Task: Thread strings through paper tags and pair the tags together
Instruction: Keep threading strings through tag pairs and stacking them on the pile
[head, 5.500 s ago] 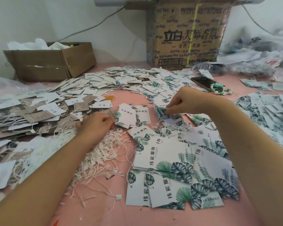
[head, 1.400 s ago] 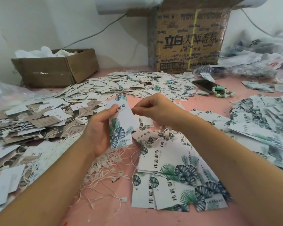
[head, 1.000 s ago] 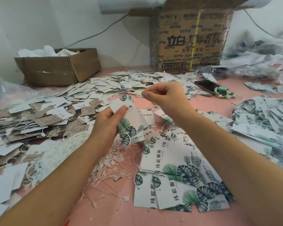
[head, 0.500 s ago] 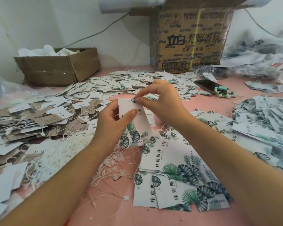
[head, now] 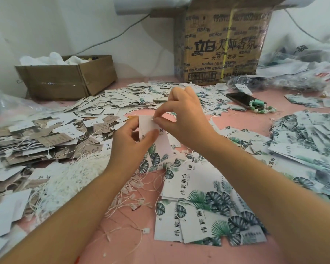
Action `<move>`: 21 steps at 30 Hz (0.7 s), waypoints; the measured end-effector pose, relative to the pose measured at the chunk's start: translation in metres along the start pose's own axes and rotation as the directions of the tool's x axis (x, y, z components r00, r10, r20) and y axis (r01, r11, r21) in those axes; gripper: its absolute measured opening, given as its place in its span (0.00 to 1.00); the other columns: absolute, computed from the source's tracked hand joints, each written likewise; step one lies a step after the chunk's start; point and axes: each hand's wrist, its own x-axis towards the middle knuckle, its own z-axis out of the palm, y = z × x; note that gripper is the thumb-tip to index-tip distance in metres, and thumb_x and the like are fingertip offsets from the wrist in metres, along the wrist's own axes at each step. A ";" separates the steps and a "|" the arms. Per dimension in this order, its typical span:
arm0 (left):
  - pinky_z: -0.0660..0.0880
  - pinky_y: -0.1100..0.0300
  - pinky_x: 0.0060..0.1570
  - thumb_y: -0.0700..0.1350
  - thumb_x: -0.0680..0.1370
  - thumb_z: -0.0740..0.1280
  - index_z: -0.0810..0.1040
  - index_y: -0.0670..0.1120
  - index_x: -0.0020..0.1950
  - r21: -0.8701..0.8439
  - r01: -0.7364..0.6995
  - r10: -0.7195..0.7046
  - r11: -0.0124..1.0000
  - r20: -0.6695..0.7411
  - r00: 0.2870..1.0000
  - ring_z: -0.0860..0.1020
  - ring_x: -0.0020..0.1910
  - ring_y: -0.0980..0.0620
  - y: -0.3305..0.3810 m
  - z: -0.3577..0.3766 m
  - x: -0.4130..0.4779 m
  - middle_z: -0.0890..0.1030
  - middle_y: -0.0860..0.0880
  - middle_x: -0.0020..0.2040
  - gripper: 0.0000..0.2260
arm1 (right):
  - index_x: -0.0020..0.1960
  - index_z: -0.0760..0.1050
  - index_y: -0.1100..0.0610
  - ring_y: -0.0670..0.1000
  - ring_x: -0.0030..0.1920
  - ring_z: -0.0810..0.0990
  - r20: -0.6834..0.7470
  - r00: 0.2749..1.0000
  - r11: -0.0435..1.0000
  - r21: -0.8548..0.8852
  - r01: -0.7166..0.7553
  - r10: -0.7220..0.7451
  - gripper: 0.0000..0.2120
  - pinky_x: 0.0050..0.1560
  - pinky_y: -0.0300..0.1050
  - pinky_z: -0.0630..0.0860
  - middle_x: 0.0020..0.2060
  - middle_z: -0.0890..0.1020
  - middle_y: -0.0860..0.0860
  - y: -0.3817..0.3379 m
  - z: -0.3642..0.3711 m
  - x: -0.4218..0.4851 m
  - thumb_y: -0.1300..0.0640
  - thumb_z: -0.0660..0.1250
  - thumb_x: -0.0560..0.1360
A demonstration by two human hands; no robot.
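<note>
Threading wants a steady tag (head: 161, 144): left hand (head: 131, 143) grips its left edge. Right hand (head: 183, 119) pinches at its top hole, likely on string; feed straight through.

Two hands (head: 130, 143) (head: 187, 119), two cardboard boxes (head: 65, 82) (head: 221, 54), one phone (head: 238, 99), one bead bracelet (head: 261, 109), paper tags (head: 208, 206) and strings (head: 69, 176) beyond counting

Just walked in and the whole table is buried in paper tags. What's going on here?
A person is stringing tags. The left hand holds up a leaf-printed tag, while the right hand pinches its top edge at the hole, apparently threading it. Below, loose strings and stacked leaf tags lie on the pink table.
</note>
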 end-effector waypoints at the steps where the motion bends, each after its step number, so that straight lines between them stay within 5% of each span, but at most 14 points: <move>1: 0.78 0.61 0.35 0.39 0.74 0.70 0.80 0.61 0.42 0.011 0.001 -0.001 1.000 -0.001 1.000 0.81 0.37 0.58 0.001 0.000 0.000 0.83 0.57 0.38 0.15 | 0.43 0.83 0.56 0.50 0.44 0.62 -0.011 1.000 1.000 -0.010 0.005 -0.005 0.05 0.48 0.43 0.61 0.35 0.63 0.46 0.000 0.000 0.000 0.55 0.70 0.72; 7: 0.76 0.49 0.35 0.44 0.76 0.69 0.78 0.59 0.46 0.127 -0.055 0.052 0.990 0.028 0.998 0.79 0.38 0.43 0.003 0.002 -0.003 0.81 0.51 0.39 0.09 | 0.43 0.82 0.59 0.50 0.44 0.62 -0.016 0.999 0.997 -0.069 0.027 -0.028 0.05 0.48 0.44 0.61 0.37 0.66 0.49 -0.001 0.001 -0.001 0.58 0.69 0.72; 9: 0.72 0.52 0.31 0.48 0.77 0.64 0.78 0.58 0.47 0.093 -0.065 0.058 0.994 0.076 0.995 0.76 0.35 0.47 0.004 0.002 -0.005 0.79 0.49 0.38 0.05 | 0.43 0.82 0.59 0.50 0.44 0.61 -0.010 1.000 0.997 -0.076 0.015 -0.016 0.06 0.48 0.43 0.61 0.38 0.66 0.49 0.000 0.000 -0.001 0.57 0.69 0.72; 12: 0.72 0.61 0.32 0.48 0.76 0.55 0.80 0.63 0.45 -0.019 0.003 -0.002 1.000 0.063 0.998 0.76 0.36 0.55 0.004 0.001 -0.006 0.80 0.54 0.37 0.15 | 0.45 0.82 0.58 0.50 0.45 0.62 -0.014 1.000 0.999 -0.044 -0.013 0.012 0.06 0.47 0.42 0.60 0.37 0.65 0.47 0.001 -0.001 0.000 0.56 0.69 0.72; 21: 0.77 0.62 0.27 0.34 0.79 0.61 0.76 0.51 0.46 -0.001 -0.069 0.069 0.998 -0.019 0.997 0.80 0.32 0.55 0.001 -0.003 0.000 0.79 0.57 0.36 0.12 | 0.44 0.83 0.59 0.50 0.43 0.63 -0.053 0.997 0.998 -0.031 0.055 -0.056 0.05 0.45 0.42 0.62 0.37 0.66 0.48 -0.003 0.005 -0.005 0.58 0.70 0.71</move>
